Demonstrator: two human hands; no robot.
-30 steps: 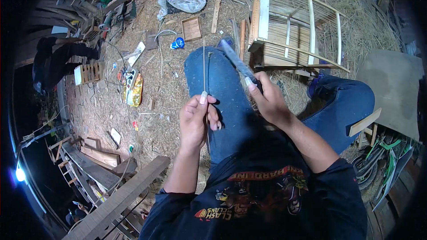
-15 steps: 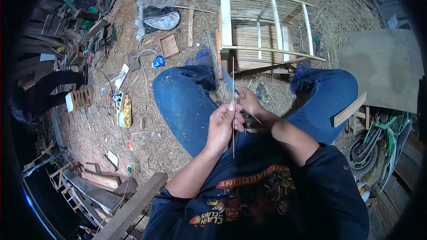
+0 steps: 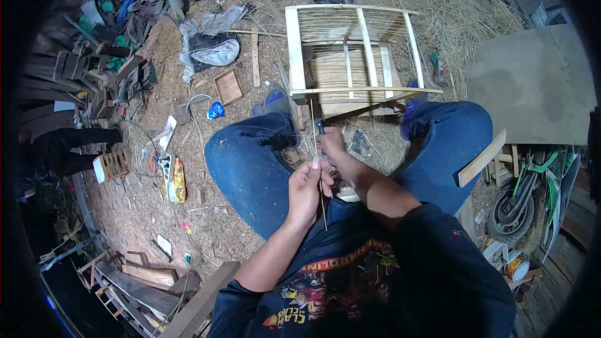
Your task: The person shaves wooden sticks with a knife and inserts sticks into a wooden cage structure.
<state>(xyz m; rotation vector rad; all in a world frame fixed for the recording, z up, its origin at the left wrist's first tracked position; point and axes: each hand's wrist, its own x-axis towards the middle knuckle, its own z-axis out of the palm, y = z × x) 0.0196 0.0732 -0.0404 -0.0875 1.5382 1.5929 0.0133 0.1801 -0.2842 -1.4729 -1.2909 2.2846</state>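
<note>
A thin bamboo stick runs lengthwise between my knees, pinched between the thumb and fingers of my left hand. Just beyond it, my right hand is closed around the dark handle of a knife. The knife lies close beside the stick's far part; whether the blade touches it I cannot tell. Past both hands, a wooden-framed cage with thin bars rests on its side on the ground, near the stick's far end.
Straw and shavings cover the ground. To the left lie a small wooden box, a blue crumpled packet and a gold bag. At right are a flat board, a wooden strip and a small motorbike. Another person's dark-clothed legs show far left.
My right hand with the knife has moved farther from my left hand, toward the stick's far end. The left hand keeps its pinch. The whole view has shifted slightly.
</note>
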